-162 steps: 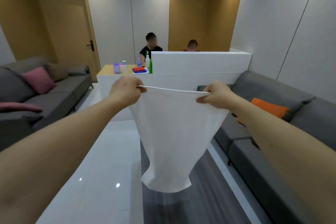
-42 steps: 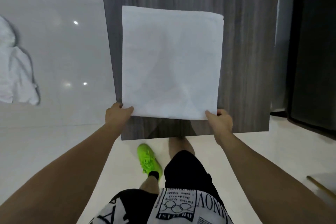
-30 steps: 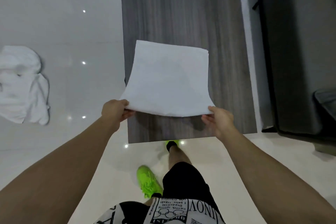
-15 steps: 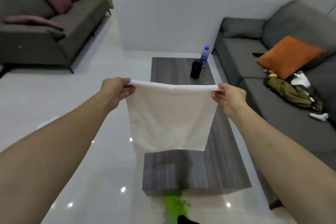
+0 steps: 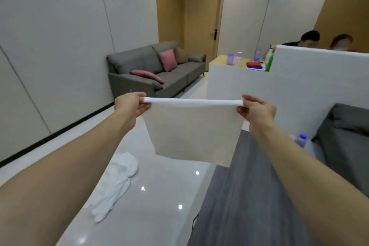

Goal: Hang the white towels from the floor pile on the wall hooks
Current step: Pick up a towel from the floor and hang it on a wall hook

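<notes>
Both arms out front, towel stretched between my hands at frame centre. Left hand pinches the top-left corner, thumb over curled fingers. Right hand pinches the top-right corner the same way. Top edge looks folded over or rolled, pulled taut and about level; the rest hangs flat and free, touching nothing.

Pile of white towels lies crumpled on the glossy floor at 7 o'clock, well apart from the held one. Dark wood-grain table at 5 o'clock, under my right forearm. Blue-capped bottle at 3 o'clock, just beside a grey sofa; its label is too small to read.

Second sofa with pink cushions at 11 o'clock against the wall. Door at 12. White counter at 2 o'clock, bottles and a red-and-blue stack on its ledge, two people behind it. No writing legible anywhere. Can't make out any hooks.
</notes>
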A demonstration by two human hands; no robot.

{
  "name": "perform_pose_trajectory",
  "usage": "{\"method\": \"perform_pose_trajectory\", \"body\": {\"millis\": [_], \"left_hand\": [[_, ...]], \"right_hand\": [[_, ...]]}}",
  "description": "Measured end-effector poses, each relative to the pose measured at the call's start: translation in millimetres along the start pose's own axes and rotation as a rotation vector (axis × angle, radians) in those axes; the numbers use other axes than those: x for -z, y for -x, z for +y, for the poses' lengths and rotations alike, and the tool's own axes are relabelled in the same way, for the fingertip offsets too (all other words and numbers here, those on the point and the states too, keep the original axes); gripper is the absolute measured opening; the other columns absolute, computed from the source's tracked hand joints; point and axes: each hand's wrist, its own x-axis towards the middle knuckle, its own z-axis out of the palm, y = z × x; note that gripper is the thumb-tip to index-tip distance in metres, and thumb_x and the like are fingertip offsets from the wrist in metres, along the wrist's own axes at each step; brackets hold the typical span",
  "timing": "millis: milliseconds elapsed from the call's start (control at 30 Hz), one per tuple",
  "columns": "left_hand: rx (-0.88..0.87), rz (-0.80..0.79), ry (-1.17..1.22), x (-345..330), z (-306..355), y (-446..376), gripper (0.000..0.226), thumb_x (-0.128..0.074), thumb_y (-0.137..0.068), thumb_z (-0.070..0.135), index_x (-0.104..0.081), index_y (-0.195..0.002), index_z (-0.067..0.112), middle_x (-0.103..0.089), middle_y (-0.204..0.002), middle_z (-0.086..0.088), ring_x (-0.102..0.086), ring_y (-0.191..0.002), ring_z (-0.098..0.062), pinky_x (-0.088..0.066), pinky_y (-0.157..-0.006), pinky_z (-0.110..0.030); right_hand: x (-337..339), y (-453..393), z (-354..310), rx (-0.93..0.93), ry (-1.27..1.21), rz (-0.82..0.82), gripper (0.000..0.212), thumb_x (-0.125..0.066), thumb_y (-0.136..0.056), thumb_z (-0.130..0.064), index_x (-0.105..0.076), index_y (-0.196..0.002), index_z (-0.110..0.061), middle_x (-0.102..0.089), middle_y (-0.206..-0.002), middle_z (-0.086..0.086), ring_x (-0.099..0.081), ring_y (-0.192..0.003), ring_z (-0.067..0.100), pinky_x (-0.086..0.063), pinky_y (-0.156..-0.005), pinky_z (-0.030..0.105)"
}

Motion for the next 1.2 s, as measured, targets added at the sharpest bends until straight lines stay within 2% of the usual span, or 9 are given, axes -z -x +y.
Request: {"method": "perform_pose_trajectory", "body": {"millis": [100, 200, 333, 500, 700, 800, 967, 1100, 1200], "left_hand": [[-0.098, 0.108, -0.045, 32, 18, -5, 0.035, -0.053, -0.077, -0.021, -0.069, -0.089, 0.007, -0.066, -0.103, -0.019, -0.069, -0.086, -0.029, -0.059, -0.082, -0.033], [-0.198, 0.264, -0.172, 78, 36, -2, 0.030, -0.076, -0.068, -0.008, -0.071, -0.085, 0.016, -0.072, -0.096, -0.014, -0.072, -0.088, -0.027, -0.059, -0.086, -0.037], [-0.309, 0.495, -0.246, 147, 65, 14, 0.019, -0.085, -0.072, 0.009, -0.067, -0.076, 0.016, -0.071, -0.085, -0.009, -0.072, -0.075, -0.022, -0.059, -0.065, -0.029], [-0.365, 0.760, -0.401, 267, 106, 27, 0.023, -0.084, -0.070, 0.028, -0.066, -0.061, 0.016, -0.068, -0.061, -0.003, -0.072, -0.071, -0.026, -0.060, -0.080, -0.041], [-0.378, 1.085, -0.860, 424, 173, 66, 0.018, -0.074, -0.078, 0.041, -0.070, -0.078, 0.023, -0.068, -0.096, -0.006, -0.063, -0.092, -0.029, -0.048, -0.079, -0.029], [-0.469, 1.090, -1.093, 507, 203, 88, 0.014, -0.072, -0.083, 0.027, -0.071, -0.090, 0.014, -0.059, -0.110, -0.015, -0.058, -0.100, -0.035, -0.044, -0.081, -0.032], [-0.419, 1.077, -1.232, 636, 239, 139, 0.011, -0.062, -0.084, 0.009, -0.054, -0.081, 0.017, -0.059, -0.080, -0.010, -0.055, -0.078, -0.032, -0.041, -0.063, -0.031], [-0.309, 1.092, -1.357, 734, 254, 180, 0.033, -0.057, -0.080, 0.002, -0.066, -0.104, 0.023, -0.068, -0.098, -0.007, -0.062, -0.092, -0.030, -0.056, -0.079, -0.038], [-0.151, 1.129, -1.568, 799, 260, 205, 0.030, -0.056, -0.082, 0.007, -0.070, -0.107, 0.019, -0.065, -0.098, -0.004, -0.059, -0.093, -0.027, -0.055, -0.079, -0.037]], "right_hand": [[-48, 3, -3, 0.025, 0.052, -0.159, 0.028, -0.058, -0.084, 0.015, -0.072, -0.099, -0.003, -0.063, -0.102, 0.010, -0.064, -0.094, 0.026, -0.059, -0.083, 0.032], [-97, 14, 2, 0.127, 0.224, -0.330, 0.041, -0.073, -0.073, 0.012, -0.069, -0.110, -0.005, -0.066, -0.096, 0.003, -0.065, -0.090, 0.017, -0.056, -0.087, 0.031], [-174, 48, 15, 0.260, 0.371, -0.489, 0.031, -0.087, -0.070, -0.011, -0.072, -0.097, -0.017, -0.070, -0.089, -0.002, -0.067, -0.082, 0.013, -0.055, -0.073, 0.024], [-284, 113, 42, 0.378, 0.423, -0.657, 0.013, -0.082, -0.076, -0.031, -0.074, -0.077, -0.021, -0.072, -0.078, -0.004, -0.069, -0.078, 0.020, -0.060, -0.078, 0.043], [-423, 246, 71, 0.493, 0.470, -0.804, 0.020, -0.073, -0.075, -0.035, -0.074, -0.089, -0.020, -0.071, -0.090, 0.002, -0.066, -0.089, 0.026, -0.056, -0.084, 0.038], [-485, 326, 82, 0.636, 0.540, -0.868, 0.015, -0.067, -0.081, -0.032, -0.071, -0.085, -0.018, -0.063, -0.099, 0.008, -0.057, -0.092, 0.025, -0.046, -0.082, 0.030], [-569, 454, 105, 0.642, 0.424, -1.070, 0.007, -0.061, -0.087, -0.018, -0.060, -0.082, -0.013, -0.059, -0.079, -0.001, -0.057, -0.082, 0.025, -0.040, -0.066, 0.029], [-628, 550, 123, 0.670, 0.368, -1.344, 0.024, -0.065, -0.088, -0.012, -0.071, -0.109, -0.022, -0.068, -0.096, 0.000, -0.062, -0.090, 0.017, -0.044, -0.080, 0.023], [-677, 621, 143, 0.745, 0.462, -1.508, 0.016, -0.066, -0.086, -0.009, -0.077, -0.096, -0.015, -0.072, -0.086, 0.002, -0.065, -0.085, 0.017, -0.048, -0.077, 0.024]]}}
